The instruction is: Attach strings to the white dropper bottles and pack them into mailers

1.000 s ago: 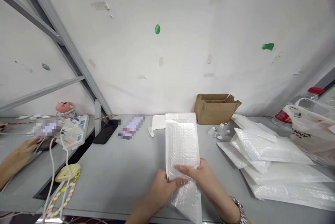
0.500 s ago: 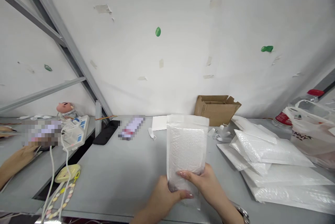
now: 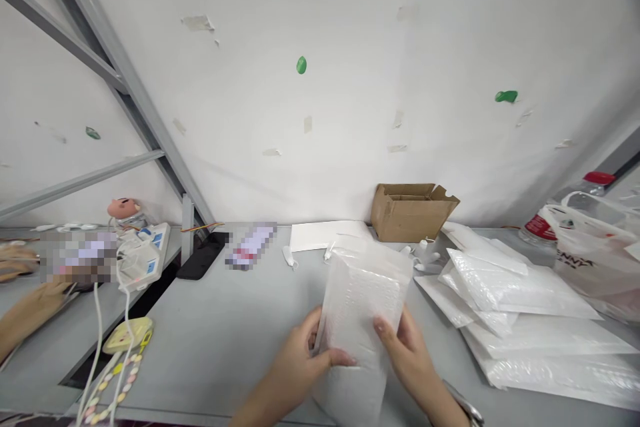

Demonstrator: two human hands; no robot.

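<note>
Between my two hands is a white padded envelope (image 3: 363, 300), tilted slightly, its clear top flap edge facing the wall. My left hand (image 3: 305, 360) grips its left side, thumb lying across the front. On the right side my right hand (image 3: 407, 354) holds the envelope too, thumb pressed on its face. The fingers behind the envelope are partly hidden. Beyond it on the grey table lies a white sheet (image 3: 320, 234), with small white items (image 3: 289, 257) near its edge.
Stacked white padded envelopes (image 3: 530, 287) lie at right, beside a plastic bag (image 3: 585, 247) and a bottle (image 3: 539, 227). An open cardboard box (image 3: 413, 217) stands by the wall. At left are a black phone (image 3: 203, 257), a power strip (image 3: 145, 257) and another person's hand (image 3: 45, 300).
The envelope has tilted to the right and moved lower, showing more of the white sheet behind it. My left hand has shifted left and up, and my right thumb has moved right.
</note>
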